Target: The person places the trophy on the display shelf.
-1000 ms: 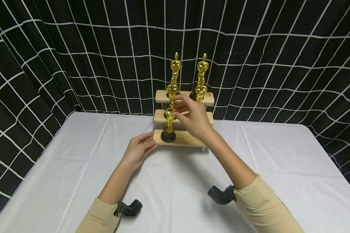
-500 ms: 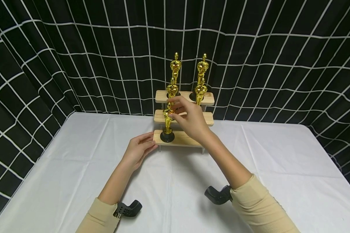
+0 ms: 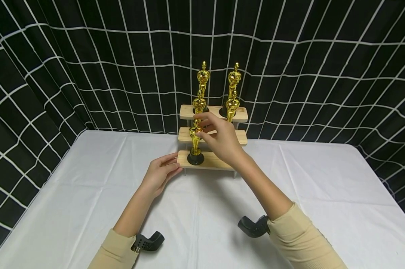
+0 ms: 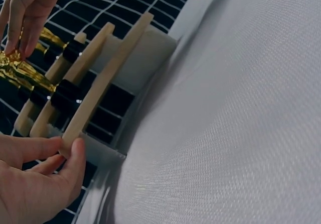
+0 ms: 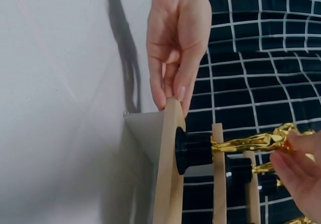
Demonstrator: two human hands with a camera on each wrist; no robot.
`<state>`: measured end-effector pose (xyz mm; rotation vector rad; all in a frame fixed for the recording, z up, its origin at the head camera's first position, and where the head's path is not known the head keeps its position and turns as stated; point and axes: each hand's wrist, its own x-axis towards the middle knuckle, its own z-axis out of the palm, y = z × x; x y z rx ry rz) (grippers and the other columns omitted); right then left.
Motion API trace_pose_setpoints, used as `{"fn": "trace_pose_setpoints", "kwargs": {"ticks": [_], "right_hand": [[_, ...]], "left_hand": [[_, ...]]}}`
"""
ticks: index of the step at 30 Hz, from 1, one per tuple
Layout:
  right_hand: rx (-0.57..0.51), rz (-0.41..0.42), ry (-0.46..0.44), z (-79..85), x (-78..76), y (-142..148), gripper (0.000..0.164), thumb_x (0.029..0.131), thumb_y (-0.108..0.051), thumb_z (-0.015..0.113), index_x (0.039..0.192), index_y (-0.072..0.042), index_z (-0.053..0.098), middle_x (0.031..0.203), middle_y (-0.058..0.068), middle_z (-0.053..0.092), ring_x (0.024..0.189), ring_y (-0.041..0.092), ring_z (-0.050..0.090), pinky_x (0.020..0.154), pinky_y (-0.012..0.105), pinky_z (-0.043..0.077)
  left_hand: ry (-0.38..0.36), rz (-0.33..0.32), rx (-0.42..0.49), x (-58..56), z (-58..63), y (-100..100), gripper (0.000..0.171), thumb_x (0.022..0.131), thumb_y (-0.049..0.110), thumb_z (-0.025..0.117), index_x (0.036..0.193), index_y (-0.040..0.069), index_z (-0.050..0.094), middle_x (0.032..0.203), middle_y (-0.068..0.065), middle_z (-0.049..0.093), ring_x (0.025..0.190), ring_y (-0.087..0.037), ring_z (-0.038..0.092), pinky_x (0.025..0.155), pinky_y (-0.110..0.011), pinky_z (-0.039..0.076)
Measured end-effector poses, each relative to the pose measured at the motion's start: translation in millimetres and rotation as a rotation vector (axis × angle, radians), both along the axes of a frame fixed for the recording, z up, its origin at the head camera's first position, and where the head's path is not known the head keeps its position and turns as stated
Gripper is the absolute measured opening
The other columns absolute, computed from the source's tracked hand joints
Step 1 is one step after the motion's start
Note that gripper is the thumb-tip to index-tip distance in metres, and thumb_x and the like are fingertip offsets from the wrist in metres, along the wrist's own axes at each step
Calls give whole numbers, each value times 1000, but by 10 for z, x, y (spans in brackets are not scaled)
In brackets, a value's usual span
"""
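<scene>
A gold statuette on a round black base stands at the left part of the lowest board of a three-tier wooden stand. My right hand pinches its upper body between thumb and fingers; the right wrist view shows the black base against the board. With thumb and fingers, my left hand grips the left end of that same board, as the left wrist view shows at the board's end. Part of the statuette's chest is hidden behind my right fingertips.
More gold statuettes stand behind: one at the left and one at the right of the top board, two on the middle board. A white cloth covers the table. A black gridded curtain hangs behind.
The statuette in my right hand shifted slightly left, then slightly back right and toward me on the lowest board. My left hand kept its grip on the board's end.
</scene>
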<state>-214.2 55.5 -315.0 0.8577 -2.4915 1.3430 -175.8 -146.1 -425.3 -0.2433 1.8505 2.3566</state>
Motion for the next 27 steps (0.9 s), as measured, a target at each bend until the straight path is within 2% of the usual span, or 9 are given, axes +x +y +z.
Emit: {"fn": "trace_pose_setpoints", "kwargs": {"ticks": [6, 11, 18, 22, 27], "right_hand": [[-17, 2, 14, -40, 9, 25, 44, 97, 2, 74, 140, -3, 63, 116, 20, 74, 103, 33, 73, 91, 41, 68], [-23, -10, 27, -68, 16, 74, 48, 97, 1, 75, 143, -4, 62, 121, 20, 74, 105, 33, 74, 88, 42, 69], [-25, -27, 37, -96, 48, 212, 51, 96, 3, 75, 144, -4, 60, 121, 24, 74, 103, 37, 75, 91, 46, 68], [-30, -48, 40, -125, 64, 326, 48, 96, 4, 74, 142, -2, 61, 119, 26, 73, 101, 39, 75, 92, 50, 67], [-15, -90, 8, -173, 89, 503, 41, 97, 2, 73, 138, 0, 64, 118, 24, 74, 104, 37, 74, 90, 49, 68]], "left_hand": [[-1, 0, 0, 4, 3, 18, 50, 104, -12, 52, 153, -11, 45, 148, -30, 51, 118, -25, 64, 99, -22, 62], [1, -7, -15, 4, 16, 26, 50, 104, -11, 52, 153, -10, 46, 149, -30, 51, 119, -25, 64, 101, -22, 62], [-4, -5, -37, 39, -4, -38, 47, 106, -7, 52, 153, -12, 45, 147, -32, 52, 99, -8, 68, 99, -21, 62], [0, -18, -42, 59, 4, -101, 47, 108, -2, 51, 154, -13, 43, 146, -33, 50, 92, -5, 68, 96, -19, 63], [4, -18, -79, 83, 36, -172, 47, 109, 0, 50, 155, -12, 42, 149, -33, 49, 99, -10, 66, 99, -20, 62]]}}
